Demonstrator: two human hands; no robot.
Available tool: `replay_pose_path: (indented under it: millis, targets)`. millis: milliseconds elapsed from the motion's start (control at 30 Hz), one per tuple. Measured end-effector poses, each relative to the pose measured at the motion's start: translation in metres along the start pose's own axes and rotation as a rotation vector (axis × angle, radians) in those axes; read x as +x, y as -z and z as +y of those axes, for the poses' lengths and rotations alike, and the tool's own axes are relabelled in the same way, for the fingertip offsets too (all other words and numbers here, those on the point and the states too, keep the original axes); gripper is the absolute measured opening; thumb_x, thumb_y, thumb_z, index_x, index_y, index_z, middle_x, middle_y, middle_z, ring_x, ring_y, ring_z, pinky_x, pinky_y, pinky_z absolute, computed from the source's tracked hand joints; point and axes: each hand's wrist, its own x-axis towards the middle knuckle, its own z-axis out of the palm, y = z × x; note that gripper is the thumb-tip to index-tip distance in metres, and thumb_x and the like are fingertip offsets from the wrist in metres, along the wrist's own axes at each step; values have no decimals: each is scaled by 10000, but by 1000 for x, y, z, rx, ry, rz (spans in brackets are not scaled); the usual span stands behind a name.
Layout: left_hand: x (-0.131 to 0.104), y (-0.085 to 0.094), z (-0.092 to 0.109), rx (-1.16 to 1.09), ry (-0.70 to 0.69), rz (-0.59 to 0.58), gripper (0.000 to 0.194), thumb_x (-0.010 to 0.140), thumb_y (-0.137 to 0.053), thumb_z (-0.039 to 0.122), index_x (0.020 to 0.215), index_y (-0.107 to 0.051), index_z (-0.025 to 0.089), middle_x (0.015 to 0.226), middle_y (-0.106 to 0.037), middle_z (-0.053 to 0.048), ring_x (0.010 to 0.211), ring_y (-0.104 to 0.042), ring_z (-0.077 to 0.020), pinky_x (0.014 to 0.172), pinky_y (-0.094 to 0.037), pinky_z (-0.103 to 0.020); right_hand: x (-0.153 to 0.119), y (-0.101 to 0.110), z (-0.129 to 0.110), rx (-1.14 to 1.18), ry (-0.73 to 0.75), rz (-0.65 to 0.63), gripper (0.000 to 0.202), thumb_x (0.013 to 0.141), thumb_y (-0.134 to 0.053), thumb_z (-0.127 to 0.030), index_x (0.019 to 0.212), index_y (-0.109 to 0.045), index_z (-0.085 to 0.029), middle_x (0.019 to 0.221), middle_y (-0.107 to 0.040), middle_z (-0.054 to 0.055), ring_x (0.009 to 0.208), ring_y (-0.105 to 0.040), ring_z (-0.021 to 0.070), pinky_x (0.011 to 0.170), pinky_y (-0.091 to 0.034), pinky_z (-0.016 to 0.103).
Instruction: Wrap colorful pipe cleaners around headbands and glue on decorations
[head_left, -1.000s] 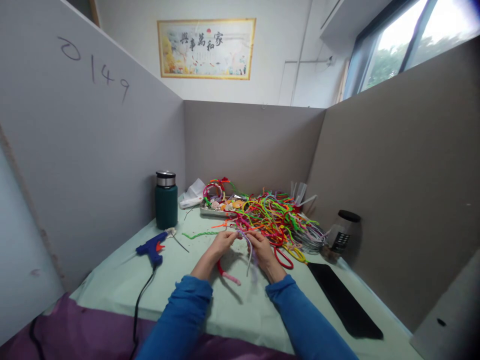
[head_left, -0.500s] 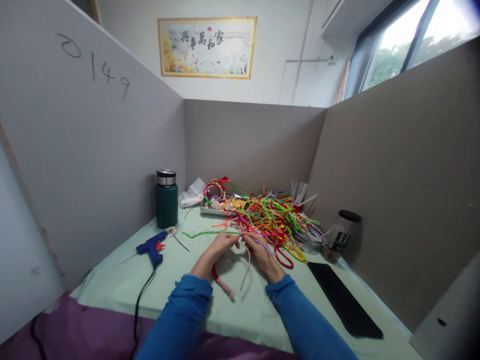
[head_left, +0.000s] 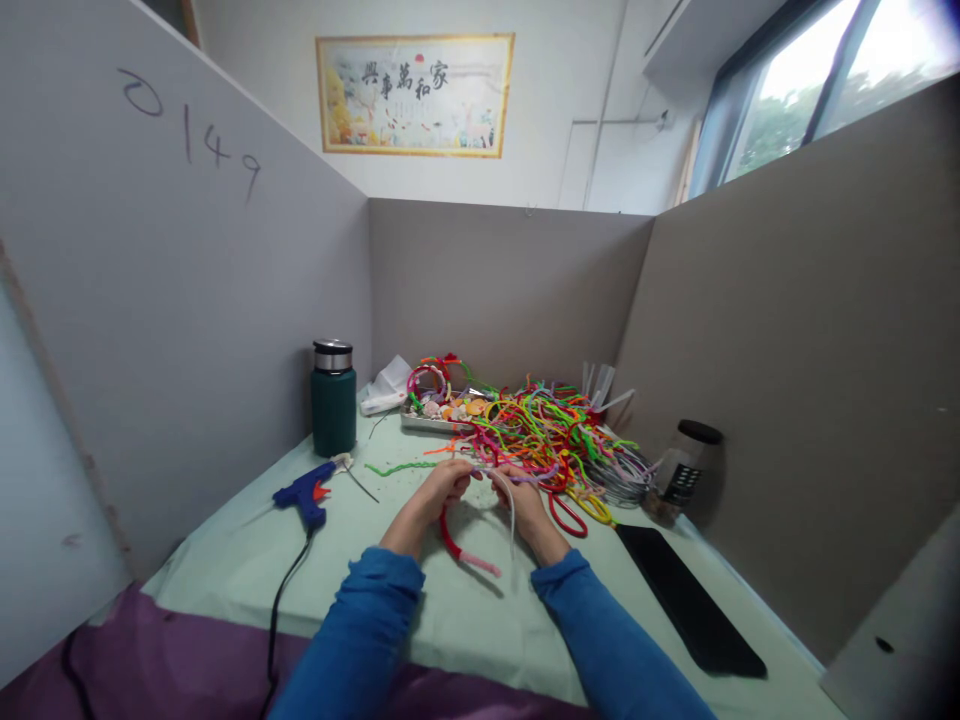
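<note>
My left hand is closed in a pinch on a curved band, its fingertips close to those of my right hand. One end of the band, wrapped in red and then fuzzy pink, curves out below my left hand. A thin, bare whitish strip arcs down past my right hand; it looks like the band's other end, though the join is hidden by my fingers. My right hand pinches a purple pipe cleaner against the band, and its loose end sticks out to the right.
A blue glue gun and a green bottle stand left. Behind my hands are a green twisted strand, a metal tray and a pipe cleaner heap. Scissors, a black flat piece and a jar lie right.
The band has turned between my hands: its pink end and the whitish strip have both swung to the right. The purple pipe cleaner's loose end now points outward to the right.
</note>
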Motion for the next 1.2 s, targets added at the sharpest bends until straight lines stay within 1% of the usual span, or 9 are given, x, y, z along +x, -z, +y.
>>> replay_pose_path:
  millis: [167,333,433,500,600,700,833,1000,1200]
  targets:
    - [1,2,1,-94,-41,37,273,631,-637,325,832,-523,180,520,-260,100,420,-167,-46,430,-44,-229,-1,-1,0,-19,11,-35,380,666,-724,-520,590,-567,-182,484,-439,-51,444,-325,82,431,-215,241]
    - [4,5,-3,-131,-111,40,332,651,-652,311,932,-578,150,512,-256,106,416,-161,-46,419,-75,-221,-8,-2,-9,-103,28,-142,342,741,-679,-481,606,-586,-180,479,-421,-49,452,-333,88,447,-203,248]
    - [8,5,-6,-57,-119,136,297,678,-635,319,912,-602,138,497,-292,100,407,-188,-47,413,-124,-214,-12,-4,-16,-85,29,-216,337,767,-662,-461,602,-593,-175,486,-428,-41,468,-341,90,465,-214,250]
    - [12,4,-9,39,-150,210,274,703,-618,322,899,-631,131,497,-372,78,417,-277,-60,422,-205,-208,-14,-4,-17,-37,21,-256,324,768,-666,-455,620,-600,-175,512,-447,-37,479,-349,89,470,-227,247]
    - [18,3,-14,159,-284,246,254,725,-619,314,890,-678,130,639,-595,-7,588,-518,-121,569,-405,-234,-13,-5,-15,51,3,-298,299,770,-668,-459,689,-625,-175,571,-483,-32,484,-360,82,464,-239,239]
    - [21,3,-18,240,-396,190,243,702,-659,279,889,-707,131,884,-702,-83,850,-616,-194,798,-460,-292,-12,-5,-11,105,-13,-322,295,777,-663,-464,731,-643,-174,590,-503,-25,480,-372,80,459,-246,234]
    - [22,5,-20,338,-434,136,255,739,-629,300,905,-721,130,930,-714,-90,883,-621,-207,827,-452,-301,-11,-5,-9,126,-27,-315,284,767,-675,-455,731,-655,-175,591,-528,-14,480,-401,85,458,-257,233]
    - [23,6,-20,394,-412,157,326,782,-561,421,745,-700,127,717,-661,-35,705,-553,-165,686,-417,-266,-8,-5,-3,135,-69,-286,273,699,-743,-414,801,-683,-168,583,-510,-29,478,-392,79,454,-252,225]
    - [19,7,-16,332,-255,224,383,728,-571,477,735,-690,113,505,-444,29,520,-369,-106,525,-278,-236,0,0,2,80,-56,-56,317,669,-741,-467,726,-659,-166,535,-460,-53,439,-326,69,418,-208,225]
